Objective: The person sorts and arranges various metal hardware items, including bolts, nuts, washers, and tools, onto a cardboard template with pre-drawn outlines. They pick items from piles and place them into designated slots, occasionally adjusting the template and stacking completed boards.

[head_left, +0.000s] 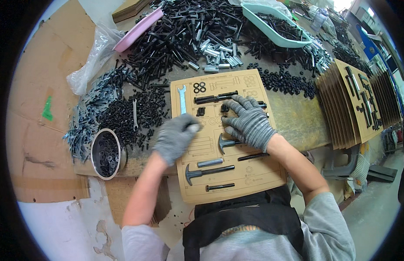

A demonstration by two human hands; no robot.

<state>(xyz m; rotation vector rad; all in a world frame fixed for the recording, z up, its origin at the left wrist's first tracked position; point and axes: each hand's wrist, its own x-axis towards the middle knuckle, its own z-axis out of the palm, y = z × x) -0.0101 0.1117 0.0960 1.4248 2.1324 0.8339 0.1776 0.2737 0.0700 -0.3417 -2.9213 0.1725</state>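
A brown cardboard sheet (230,194) with printed outlines lies before me, its near edge at my lap. My left hand (175,135), in a grey knit glove, hovers over its left side with the fingers curled in; anything inside them is hidden. My right hand (250,123), gloved alike, rests on the right half, fingers spread beside small black nuts (225,108). Attached or lying on the sheet are a silver wrench (182,99), black washers (199,87), long black bolts (215,97), a silver tube (210,162) and a black hook-headed rod (210,171).
Loose black bolts (180,39) heap up at the back, with silver tubes (221,54) in front. A metal bowl (106,153) of washers stands left, below small screws (136,108). Black nuts (289,80) and upright cardboard sheets (341,104) are right. Pink (139,30) and green (275,32) trays sit behind.
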